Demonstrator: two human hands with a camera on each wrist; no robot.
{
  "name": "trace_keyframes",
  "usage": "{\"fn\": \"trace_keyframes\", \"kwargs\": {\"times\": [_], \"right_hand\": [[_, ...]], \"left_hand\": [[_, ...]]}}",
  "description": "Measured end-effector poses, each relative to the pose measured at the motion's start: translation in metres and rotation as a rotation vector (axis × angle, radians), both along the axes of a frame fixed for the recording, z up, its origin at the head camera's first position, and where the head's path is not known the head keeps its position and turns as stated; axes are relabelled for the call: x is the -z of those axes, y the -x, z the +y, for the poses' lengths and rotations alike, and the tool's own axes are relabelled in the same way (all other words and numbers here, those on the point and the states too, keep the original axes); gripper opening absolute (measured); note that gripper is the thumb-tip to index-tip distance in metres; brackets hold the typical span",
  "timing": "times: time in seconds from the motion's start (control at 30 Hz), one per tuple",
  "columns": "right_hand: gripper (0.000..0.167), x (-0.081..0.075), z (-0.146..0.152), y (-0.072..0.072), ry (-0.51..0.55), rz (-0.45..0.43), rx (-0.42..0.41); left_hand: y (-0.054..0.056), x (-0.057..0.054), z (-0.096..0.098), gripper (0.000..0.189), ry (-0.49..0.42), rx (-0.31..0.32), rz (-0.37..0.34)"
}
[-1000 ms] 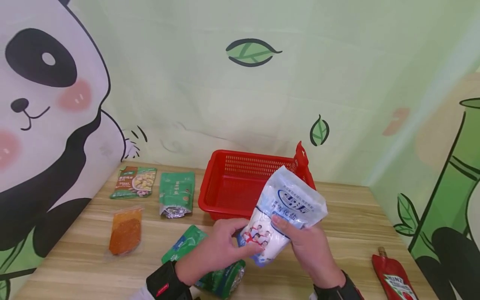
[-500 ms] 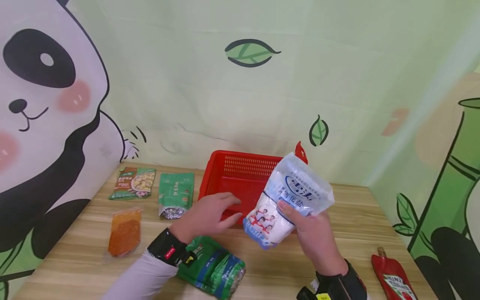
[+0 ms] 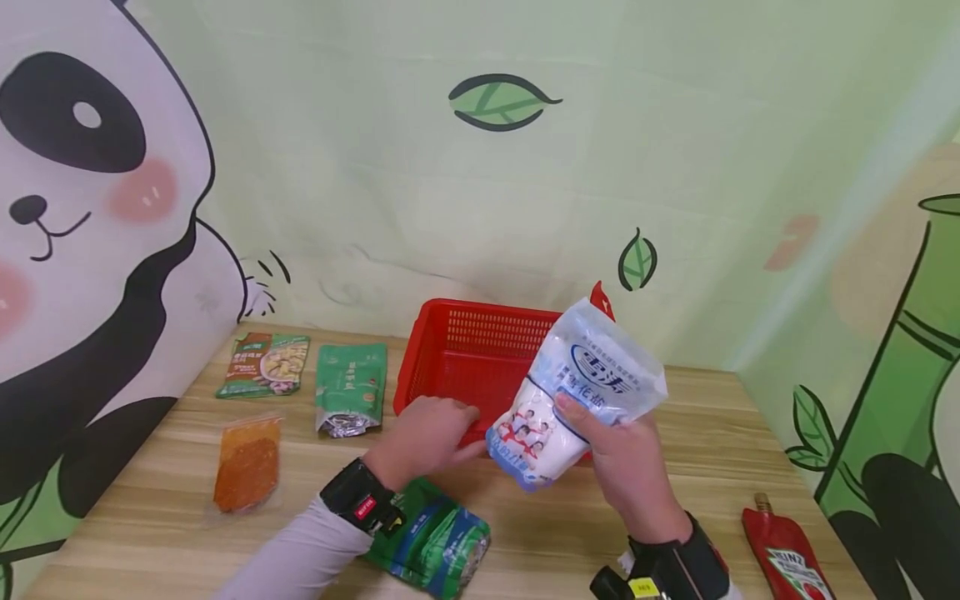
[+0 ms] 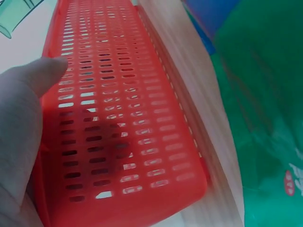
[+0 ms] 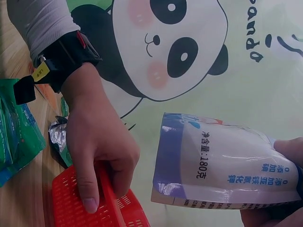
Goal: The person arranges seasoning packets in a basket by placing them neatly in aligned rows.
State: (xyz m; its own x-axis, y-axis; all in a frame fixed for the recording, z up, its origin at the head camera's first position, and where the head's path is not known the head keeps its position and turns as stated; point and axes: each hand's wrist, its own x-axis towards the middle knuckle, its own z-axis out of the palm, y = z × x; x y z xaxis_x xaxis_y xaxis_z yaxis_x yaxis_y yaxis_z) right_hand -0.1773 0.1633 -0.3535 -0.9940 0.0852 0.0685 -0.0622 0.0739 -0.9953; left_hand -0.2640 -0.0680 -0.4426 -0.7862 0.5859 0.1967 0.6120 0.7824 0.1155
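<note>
My right hand (image 3: 633,471) holds up a white and blue bag of salt (image 3: 551,433), tilted, with the thumb across its printed front. The bag's side lettering shows in the right wrist view, where the fingers reach in from the right edge. My left hand (image 3: 423,437) grips the near rim of a red plastic basket (image 3: 491,329), and in the right wrist view its thumb lies outside the wall, with fingers over the edge. The slotted basket wall (image 4: 113,118) fills much of the left wrist view. Part of the basket is hidden behind the salt bag.
A green pouch (image 3: 431,542) lies in front of the basket. To the left are another green pouch (image 3: 351,387), a flat food packet (image 3: 264,365) and an orange-brown sachet (image 3: 247,467). A red Heinz ketchup pouch (image 3: 786,550) lies at right. Something red (image 3: 602,302) sticks up at the basket's back corner.
My left hand has let go of the salt bag, moved left and taken hold of the basket rim. The salt bag has risen slightly in my right hand.
</note>
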Motion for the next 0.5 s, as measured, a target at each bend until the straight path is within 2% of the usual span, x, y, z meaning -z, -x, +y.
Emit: {"fn": "trace_keyframes", "kwargs": {"times": [0.3, 0.5], "right_hand": [[0.059, -0.0002, -0.0026, 0.0029, 0.000, -0.006, 0.001], [0.059, 0.0024, -0.0042, 0.0093, 0.022, 0.013, -0.023]], "left_hand": [[0.0021, 0.0076, 0.0070, 0.036, 0.078, -0.106, 0.066], [0.0030, 0.0086, 0.0090, 0.036, 0.106, -0.129, 0.103]]}}
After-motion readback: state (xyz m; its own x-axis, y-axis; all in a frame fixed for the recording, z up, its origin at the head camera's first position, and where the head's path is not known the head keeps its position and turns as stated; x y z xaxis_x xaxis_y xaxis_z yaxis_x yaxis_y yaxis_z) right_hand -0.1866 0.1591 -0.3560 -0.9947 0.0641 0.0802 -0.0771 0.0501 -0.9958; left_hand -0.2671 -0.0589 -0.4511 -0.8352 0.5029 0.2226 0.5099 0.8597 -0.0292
